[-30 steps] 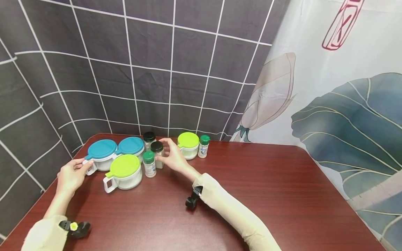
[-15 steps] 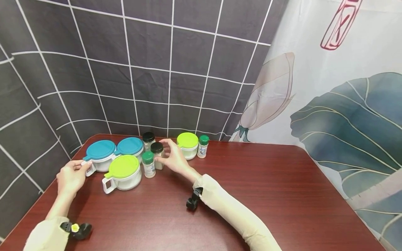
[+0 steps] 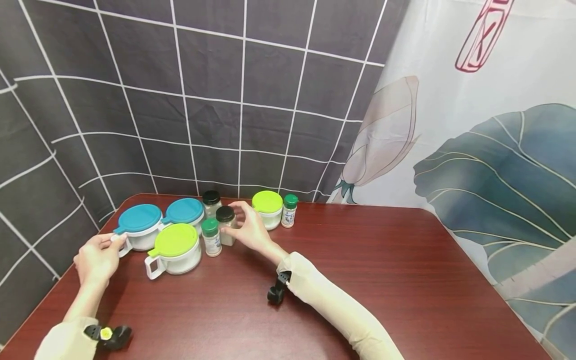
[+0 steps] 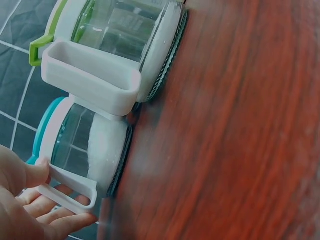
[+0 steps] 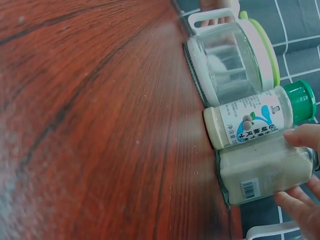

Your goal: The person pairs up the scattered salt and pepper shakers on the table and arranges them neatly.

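At the left of the table my left hand pinches the white handle of a seasoning jar with a blue lid. A second blue-lidded jar stands to its right, and a green-lidded handled jar is in front of them. My right hand holds a square spice bottle with a black cap, thumb on one side and fingers on the other. Close to it stands a green-capped labelled shaker. The right wrist view shows powder inside the held bottle.
Another black-capped bottle is at the back, beside the second blue-lidded jar. Farther right stand a green-lidded jar and a green-capped shaker. The wooden table meets a dark gridded cloth at the back.
The blue-lidded jar has shifted slightly left and nearer with my left hand. The held black-capped bottle has moved a little right, away from its neighbours. The head view has drifted slightly.
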A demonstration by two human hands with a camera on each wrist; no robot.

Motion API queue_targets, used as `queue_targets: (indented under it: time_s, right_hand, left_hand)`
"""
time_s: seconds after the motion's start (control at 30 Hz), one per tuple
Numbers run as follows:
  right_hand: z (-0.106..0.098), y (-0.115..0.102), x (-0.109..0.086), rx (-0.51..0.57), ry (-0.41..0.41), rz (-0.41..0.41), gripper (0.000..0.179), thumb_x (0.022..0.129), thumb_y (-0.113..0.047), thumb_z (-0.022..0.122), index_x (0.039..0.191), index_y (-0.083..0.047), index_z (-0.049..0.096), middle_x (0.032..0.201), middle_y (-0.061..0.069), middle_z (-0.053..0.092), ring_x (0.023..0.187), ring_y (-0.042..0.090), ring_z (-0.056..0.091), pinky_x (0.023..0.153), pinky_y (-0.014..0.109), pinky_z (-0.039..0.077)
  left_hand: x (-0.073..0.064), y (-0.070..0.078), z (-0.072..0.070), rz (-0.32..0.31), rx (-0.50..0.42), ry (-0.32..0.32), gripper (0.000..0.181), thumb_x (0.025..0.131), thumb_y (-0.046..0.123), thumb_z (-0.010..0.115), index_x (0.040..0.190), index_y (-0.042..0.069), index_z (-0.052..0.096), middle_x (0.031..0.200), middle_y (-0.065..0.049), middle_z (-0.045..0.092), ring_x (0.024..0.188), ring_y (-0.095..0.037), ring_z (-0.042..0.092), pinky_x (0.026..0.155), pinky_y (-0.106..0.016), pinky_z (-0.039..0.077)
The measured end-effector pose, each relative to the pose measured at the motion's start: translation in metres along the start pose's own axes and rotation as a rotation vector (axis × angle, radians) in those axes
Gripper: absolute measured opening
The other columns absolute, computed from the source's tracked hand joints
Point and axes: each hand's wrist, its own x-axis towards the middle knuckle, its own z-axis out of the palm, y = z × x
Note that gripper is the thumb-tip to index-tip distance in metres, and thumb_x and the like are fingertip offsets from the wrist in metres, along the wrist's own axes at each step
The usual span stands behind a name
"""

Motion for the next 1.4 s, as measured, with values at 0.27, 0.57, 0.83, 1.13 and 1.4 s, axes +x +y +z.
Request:
queue_targets:
  time_s: [0.27, 0.57, 0.83, 1.13, 1.4]
  right_hand:
    - [-0.003, -0.001, -0.003, 0.002, 0.006, 0.003, 0.055, 0.072, -0.007, 0.082, 0.120, -0.005, 0.056, 0.112, 0.013, 0.067, 0.102, 0.022, 0.065, 0.085, 0.021, 0.054]
    - [-0.008, -0.002, -0.006, 0.015, 0.016, 0.008, 0.054, 0.072, -0.007, 0.083, 0.120, -0.006, 0.057, 0.113, 0.012, 0.066, 0.103, 0.023, 0.065, 0.086, 0.024, 0.055]
    - [-0.011, -0.002, -0.007, -0.015, 0.019, -0.027, 0.054, 0.073, -0.007, 0.082, 0.120, -0.007, 0.057, 0.113, 0.011, 0.066, 0.103, 0.021, 0.065, 0.085, 0.020, 0.053]
    - [-0.017, -0.008, -0.011, -0.041, 0.037, -0.099, 0.055, 0.071, -0.006, 0.083, 0.120, -0.005, 0.057, 0.111, 0.012, 0.067, 0.100, 0.022, 0.066, 0.083, 0.020, 0.054]
    - [-0.022, -0.011, -0.013, -0.055, 0.048, -0.101, 0.055, 0.071, -0.007, 0.083, 0.120, -0.005, 0.058, 0.111, 0.012, 0.067, 0.100, 0.023, 0.066, 0.085, 0.030, 0.056]
  left_hand:
    - [-0.006, 0.002, -0.005, 0.016, 0.001, 0.024, 0.042, 0.095, 0.024, 0.055, 0.120, -0.009, 0.057, 0.122, -0.031, 0.055, 0.118, -0.046, 0.044, 0.099, -0.053, 0.027]
    - [-0.009, 0.006, -0.015, -0.007, -0.027, 0.056, 0.041, 0.094, 0.026, 0.056, 0.119, -0.008, 0.059, 0.115, -0.031, 0.059, 0.119, -0.047, 0.040, 0.097, -0.052, 0.027]
    - [-0.014, 0.014, -0.023, -0.030, -0.002, 0.063, 0.045, 0.095, 0.030, 0.056, 0.124, -0.004, 0.059, 0.123, -0.027, 0.056, 0.120, -0.043, 0.044, 0.075, -0.035, 0.033]
    - [-0.017, 0.023, -0.034, -0.001, -0.002, 0.103, 0.042, 0.092, 0.032, 0.060, 0.120, 0.001, 0.064, 0.067, 0.032, 0.061, 0.089, -0.012, 0.054, 0.074, -0.026, 0.034]
    - [-0.022, 0.034, -0.041, 0.059, -0.076, 0.127, 0.044, 0.092, 0.031, 0.060, 0.120, -0.003, 0.061, 0.056, 0.054, 0.026, 0.068, 0.023, 0.028, 0.088, -0.033, 0.033]
